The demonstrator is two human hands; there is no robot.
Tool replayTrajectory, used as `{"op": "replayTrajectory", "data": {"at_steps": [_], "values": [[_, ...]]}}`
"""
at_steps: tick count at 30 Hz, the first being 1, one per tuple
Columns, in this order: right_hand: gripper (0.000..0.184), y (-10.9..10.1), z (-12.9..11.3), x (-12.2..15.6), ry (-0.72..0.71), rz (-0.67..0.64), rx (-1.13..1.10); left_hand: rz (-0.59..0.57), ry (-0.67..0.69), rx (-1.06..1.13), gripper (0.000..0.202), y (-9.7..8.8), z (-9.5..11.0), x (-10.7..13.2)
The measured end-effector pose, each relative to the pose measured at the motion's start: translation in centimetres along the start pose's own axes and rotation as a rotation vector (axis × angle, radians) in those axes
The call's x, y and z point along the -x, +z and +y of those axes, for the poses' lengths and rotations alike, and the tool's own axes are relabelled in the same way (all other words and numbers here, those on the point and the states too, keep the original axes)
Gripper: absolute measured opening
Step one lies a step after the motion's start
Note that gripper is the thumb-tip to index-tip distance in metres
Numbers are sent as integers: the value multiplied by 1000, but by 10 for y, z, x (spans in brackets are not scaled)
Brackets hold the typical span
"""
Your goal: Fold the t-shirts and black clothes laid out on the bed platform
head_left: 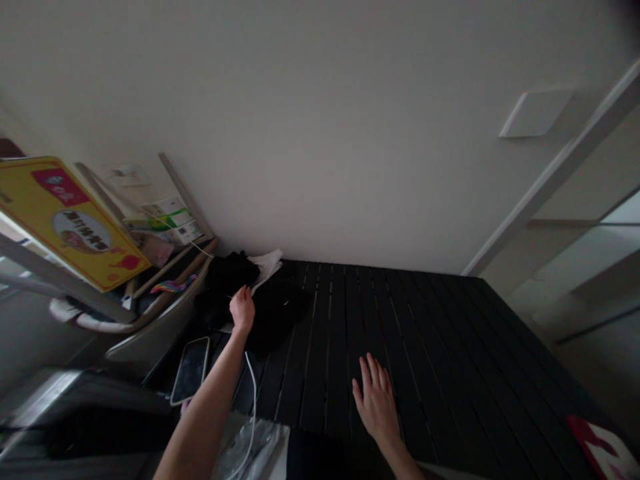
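My left hand (243,308) reaches forward to a heap of black clothing (260,300) at the far left of a dark slatted surface (425,333). Its fingers are curled closed on the black fabric. A white garment (267,263) lies at the back of the heap. My right hand (375,400) rests flat on the slats, fingers stretched out and apart, holding nothing.
A phone (191,370) lies near my left forearm, with a white cable (251,400) beside it. A yellow box (65,220) and cluttered shelf stand at the left. A pale wall runs behind. A red-and-white item (600,447) sits at the lower right.
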State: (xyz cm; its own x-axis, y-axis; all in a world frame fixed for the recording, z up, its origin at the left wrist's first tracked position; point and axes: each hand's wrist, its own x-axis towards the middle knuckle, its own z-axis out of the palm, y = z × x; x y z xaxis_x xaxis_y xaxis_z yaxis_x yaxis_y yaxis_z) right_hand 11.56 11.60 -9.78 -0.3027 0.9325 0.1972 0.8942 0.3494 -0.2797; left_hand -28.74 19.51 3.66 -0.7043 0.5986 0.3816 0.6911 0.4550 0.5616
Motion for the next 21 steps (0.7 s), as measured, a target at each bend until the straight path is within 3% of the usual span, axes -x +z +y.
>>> {"op": "replayTrajectory", "data": {"at_steps": [6,12,18,21], "values": [[58,2,2,1,-2,21,-44,208,72,180,36,-34,26,19],[59,3,1,1,1,22,-54,477,148,439,32,-76,90,50],[59,-3,-1,1,4,18,-65,521,200,587,30,-108,156,99],[60,-10,-3,0,13,-3,-97,454,156,673,28,-119,176,126]]}}
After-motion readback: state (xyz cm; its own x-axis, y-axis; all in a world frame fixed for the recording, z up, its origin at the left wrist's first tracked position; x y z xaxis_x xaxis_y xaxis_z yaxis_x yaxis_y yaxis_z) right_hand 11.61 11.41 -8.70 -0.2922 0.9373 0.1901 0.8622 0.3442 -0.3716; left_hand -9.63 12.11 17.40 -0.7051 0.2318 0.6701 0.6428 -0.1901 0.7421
